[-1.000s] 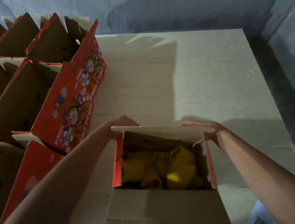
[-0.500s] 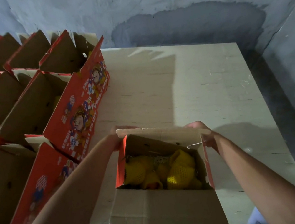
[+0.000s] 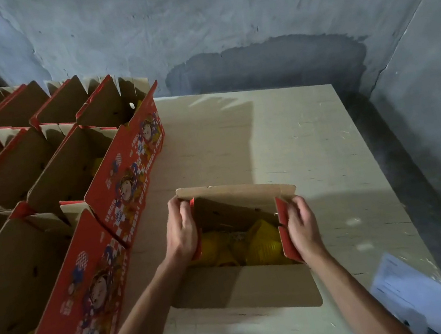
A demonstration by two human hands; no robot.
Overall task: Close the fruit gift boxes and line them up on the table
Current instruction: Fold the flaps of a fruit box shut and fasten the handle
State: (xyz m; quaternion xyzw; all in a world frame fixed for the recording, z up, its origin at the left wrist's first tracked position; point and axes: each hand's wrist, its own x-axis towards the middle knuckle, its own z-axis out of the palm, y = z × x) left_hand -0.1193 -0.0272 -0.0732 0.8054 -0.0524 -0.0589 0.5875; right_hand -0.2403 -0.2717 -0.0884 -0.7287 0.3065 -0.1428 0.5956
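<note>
Both hands have come back from the far flap to the side flaps. Head view: left hand grips the left red flap, right hand grips the right red flap. Open box sits on the worktop between my hands, yellow fruit showing. Not closed yet; stacked boxes at left are all open.

Two bare forearms, sleeveless, no rings or watch.
</note>
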